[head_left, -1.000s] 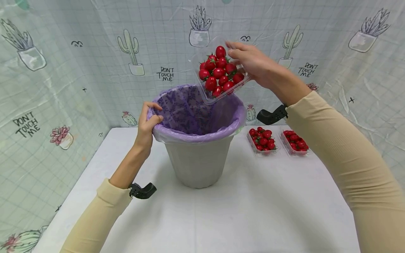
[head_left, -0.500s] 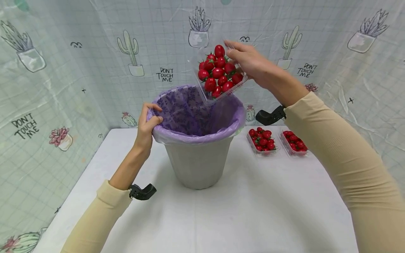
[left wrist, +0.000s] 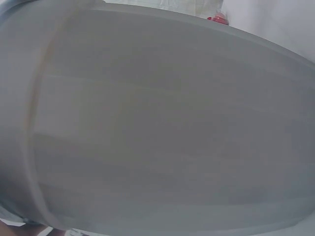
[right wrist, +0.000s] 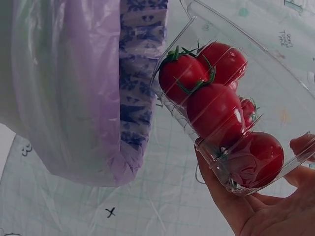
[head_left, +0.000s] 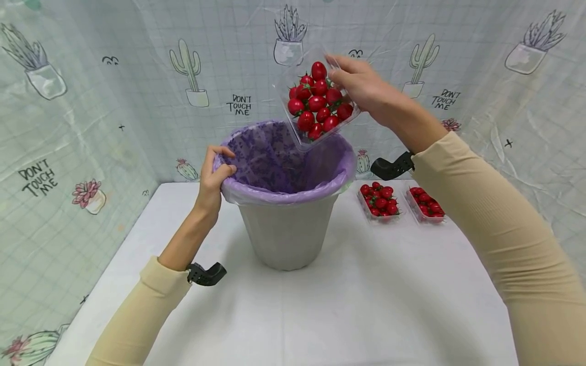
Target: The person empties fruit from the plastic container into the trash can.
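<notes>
A pale grey bin [head_left: 286, 234], lined with a purple patterned bag [head_left: 293, 198] folded over its rim, stands upright on the white table. My left hand [head_left: 212, 178] grips the bin's left rim, thumb and fingers on the bag; the bin's wall [left wrist: 162, 118] fills the left wrist view. With my right hand [head_left: 359, 84] I hold a clear plastic punnet [head_left: 299, 142] tilted above the bin's back right rim. Red cherry tomatoes [head_left: 317, 104] with green stems lie inside it. In the right wrist view my fingers [right wrist: 221, 196] curl round the punnet's lower side, beside the bag.
Two more punnets of tomatoes [head_left: 380, 202] [head_left: 427, 204] sit on the white table [head_left: 366, 295] to the right of the bin. A printed plastic curtain [head_left: 142, 101] closes off the back and sides.
Almost nothing differs: both hands keep their hold and the tilted punnet stays above the bin. The whole head view shifts very slightly.
</notes>
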Demonstrator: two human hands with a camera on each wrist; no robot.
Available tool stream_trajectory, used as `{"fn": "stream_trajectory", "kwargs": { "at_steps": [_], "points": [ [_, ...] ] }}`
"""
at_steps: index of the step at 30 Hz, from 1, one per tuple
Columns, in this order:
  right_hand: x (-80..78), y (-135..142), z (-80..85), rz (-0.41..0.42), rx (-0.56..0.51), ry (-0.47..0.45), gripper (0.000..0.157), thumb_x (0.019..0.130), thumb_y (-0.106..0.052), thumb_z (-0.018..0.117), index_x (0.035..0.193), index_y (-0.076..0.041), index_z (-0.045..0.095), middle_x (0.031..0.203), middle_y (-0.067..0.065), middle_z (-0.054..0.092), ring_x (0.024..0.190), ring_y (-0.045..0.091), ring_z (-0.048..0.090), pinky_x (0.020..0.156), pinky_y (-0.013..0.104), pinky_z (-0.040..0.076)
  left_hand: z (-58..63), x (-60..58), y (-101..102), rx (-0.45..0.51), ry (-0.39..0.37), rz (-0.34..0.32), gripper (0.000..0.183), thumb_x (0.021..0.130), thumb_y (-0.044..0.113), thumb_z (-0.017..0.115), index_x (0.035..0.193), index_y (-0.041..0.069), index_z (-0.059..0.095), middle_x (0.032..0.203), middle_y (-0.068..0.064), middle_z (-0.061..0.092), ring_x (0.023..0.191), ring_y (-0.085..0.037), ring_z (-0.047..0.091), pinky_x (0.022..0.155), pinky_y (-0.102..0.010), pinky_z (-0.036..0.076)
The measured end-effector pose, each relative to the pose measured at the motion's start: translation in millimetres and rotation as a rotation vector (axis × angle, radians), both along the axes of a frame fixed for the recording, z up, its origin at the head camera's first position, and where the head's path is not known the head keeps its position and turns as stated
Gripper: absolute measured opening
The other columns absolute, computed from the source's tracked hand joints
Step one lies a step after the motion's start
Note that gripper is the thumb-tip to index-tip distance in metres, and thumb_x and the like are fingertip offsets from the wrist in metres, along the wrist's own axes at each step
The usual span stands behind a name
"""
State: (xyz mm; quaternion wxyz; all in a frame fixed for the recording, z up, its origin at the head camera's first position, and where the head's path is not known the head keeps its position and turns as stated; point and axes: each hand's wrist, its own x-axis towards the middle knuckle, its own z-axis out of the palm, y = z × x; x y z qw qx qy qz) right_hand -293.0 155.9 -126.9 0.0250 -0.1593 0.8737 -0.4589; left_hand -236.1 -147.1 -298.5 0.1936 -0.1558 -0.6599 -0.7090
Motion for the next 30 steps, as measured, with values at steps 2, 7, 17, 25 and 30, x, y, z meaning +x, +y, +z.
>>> {"fn": "stream_trajectory", "kwargs": {
  "at_steps": [2,7,17,25,30],
  "points": [
    [0.3,1.0,-0.3,0.007,0.002,0.004,0.054,0.11,-0.043,0.035,0.162,-0.044,0.021,0.155,0.009,0.046,0.107,0.014,0.06,0.079,0.03,0.046,-0.2,-0.6,0.2,0.0,0.0,0.0,0.026,0.08,0.011,0.048,0.104,0.021,0.053,0.109,0.0,0.045,0.099,-0.017,0.042,0.086,-0.029,0.032],
    [1.3,2.8,0.6,0.005,0.021,0.026,0.054,0.11,-0.045,0.034,0.162,-0.044,0.021,0.16,0.009,0.043,0.109,0.015,0.059,0.078,0.031,0.04,0.1,-1.5,1.1,0.001,0.0,-0.006,0.027,0.08,0.011,0.048,0.104,0.021,0.053,0.109,0.002,0.046,0.099,-0.017,0.042,0.086,-0.029,0.032],
    [1.4,2.7,0.4,0.016,0.041,0.054,0.054,0.11,-0.044,0.033,0.162,-0.045,0.019,0.156,0.01,0.045,0.102,0.015,0.057,0.067,0.031,0.033,-1.8,-2.0,-0.7,-0.002,-0.007,0.002,0.027,0.08,0.011,0.048,0.104,0.021,0.053,0.109,0.0,0.046,0.1,-0.017,0.042,0.088,-0.03,0.031],
    [2.9,2.9,-3.5,0.034,0.001,0.062,0.054,0.11,-0.041,0.035,0.162,-0.041,0.023,0.147,0.011,0.05,0.098,0.014,0.061,0.071,0.029,0.042,-2.5,-1.8,-0.5,-0.004,-0.001,-0.002,0.027,0.08,0.011,0.048,0.104,0.022,0.053,0.11,0.002,0.046,0.101,-0.017,0.042,0.088,-0.03,0.031],
    [3.1,2.4,-2.9,0.032,0.007,0.069,0.054,0.11,-0.041,0.035,0.163,-0.041,0.023,0.139,0.007,0.054,0.098,0.015,0.062,0.066,0.029,0.04,-2.8,-1.8,-1.2,-0.007,0.002,0.0,0.027,0.08,0.011,0.048,0.104,0.022,0.053,0.11,0.002,0.046,0.101,-0.017,0.042,0.089,-0.031,0.031]
  ]
}}
